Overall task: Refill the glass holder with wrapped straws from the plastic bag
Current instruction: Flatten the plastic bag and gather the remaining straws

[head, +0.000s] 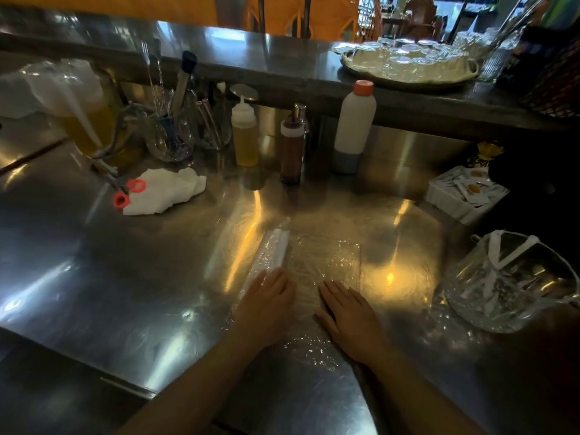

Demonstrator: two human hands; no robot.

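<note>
A clear plastic bag (326,262) lies flat on the steel counter in front of me. A small bundle of white wrapped straws (273,249) sits inside its left part. My left hand (266,304) presses palm down on the near end of that bundle, fingers together. Flat on the bag to the right rests my right hand (348,315), holding nothing. The glass holder (508,281) stands at the right edge, with a few wrapped straws leaning inside it.
Squeeze bottles (244,133) and a white bottle (354,127) stand at the back. Scissors with red handles (128,193) lie on a white cloth (166,191) at left, near glass jars of utensils (169,133). A white tray of sachets (464,193) sits right.
</note>
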